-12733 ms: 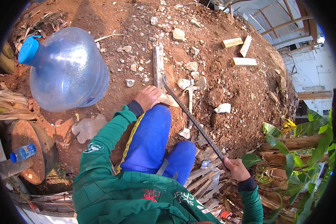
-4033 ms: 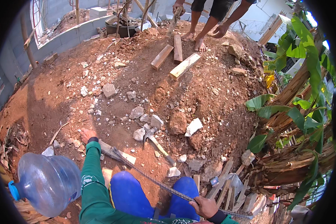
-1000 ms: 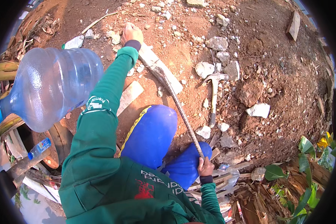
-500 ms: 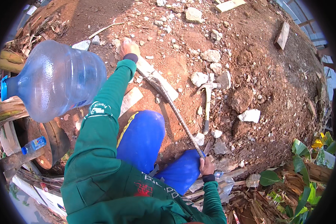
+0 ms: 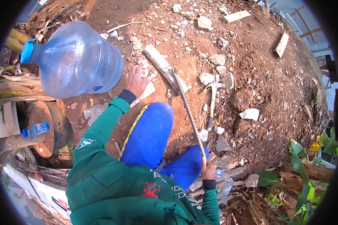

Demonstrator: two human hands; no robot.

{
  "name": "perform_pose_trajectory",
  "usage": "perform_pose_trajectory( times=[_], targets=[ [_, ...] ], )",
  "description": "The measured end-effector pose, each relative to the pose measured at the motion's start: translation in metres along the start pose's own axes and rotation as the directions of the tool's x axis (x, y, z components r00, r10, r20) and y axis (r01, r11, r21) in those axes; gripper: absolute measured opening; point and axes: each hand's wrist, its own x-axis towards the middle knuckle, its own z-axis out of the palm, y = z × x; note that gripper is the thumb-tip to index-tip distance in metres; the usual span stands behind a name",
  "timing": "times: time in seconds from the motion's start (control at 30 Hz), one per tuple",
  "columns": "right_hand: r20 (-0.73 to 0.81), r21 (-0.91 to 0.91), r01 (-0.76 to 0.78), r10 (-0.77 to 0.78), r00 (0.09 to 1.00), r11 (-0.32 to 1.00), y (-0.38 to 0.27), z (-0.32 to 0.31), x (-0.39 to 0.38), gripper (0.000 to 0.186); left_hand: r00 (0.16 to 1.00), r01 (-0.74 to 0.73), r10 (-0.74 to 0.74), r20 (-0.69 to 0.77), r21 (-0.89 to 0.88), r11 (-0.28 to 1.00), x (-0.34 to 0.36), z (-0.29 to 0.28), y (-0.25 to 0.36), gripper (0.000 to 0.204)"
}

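Observation:
My right hand [image 5: 208, 168] is wrapped round the near end of a ribbed steel rebar [image 5: 191, 122] beside my right knee. The bar's far end lies over a pale wooden plank [image 5: 159, 62] on the dirt. At the left, my left hand [image 5: 136, 81] has its fingers curled round a small whitish stone [image 5: 144, 72]. Beneath that hand, a second pale wooden piece [image 5: 148, 90] is partly covered. Right of the rebar, a claw hammer [image 5: 213, 101] rests on the ground, its head among stones.
A large blue water jug [image 5: 80, 60] lies at the left. A small water bottle [image 5: 37, 129] lies next to a rusty round drum [image 5: 50, 127]. Rocks [image 5: 250, 114] and wood offcuts [image 5: 281, 45] are scattered over the soil. Green leaves [image 5: 299, 157] and dry plant litter lie at right.
My left hand has come back from the plank's far end toward my knee, with a small stone in its fingers. My right hand keeps its hold on the rebar. The view has shifted slightly.

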Motion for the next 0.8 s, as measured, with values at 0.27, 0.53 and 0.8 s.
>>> perform_pose_trajectory(
  times=[0.27,0.53,0.8],
  targets=[
    [0.078,0.023,-0.087,0.085,0.993,0.996,-0.041,-0.034,-0.016,0.056,0.945,0.149,-0.182,0.272,0.14,0.979,-0.117,-0.024,-0.034,0.082],
    [0.27,0.122,-0.139,0.102,0.958,0.983,-0.101,-0.11,-0.021,0.05,0.979,0.02,-0.025,0.2,0.03,0.999,-0.1,-0.035,0.001,0.074],
    [0.339,-0.131,-0.019,0.063,0.939,0.991,-0.162,-0.222,0.018,0.046,0.926,-0.223,0.196,0.323,0.049,0.974,-0.043,-0.012,0.052,0.059]
  ],
)
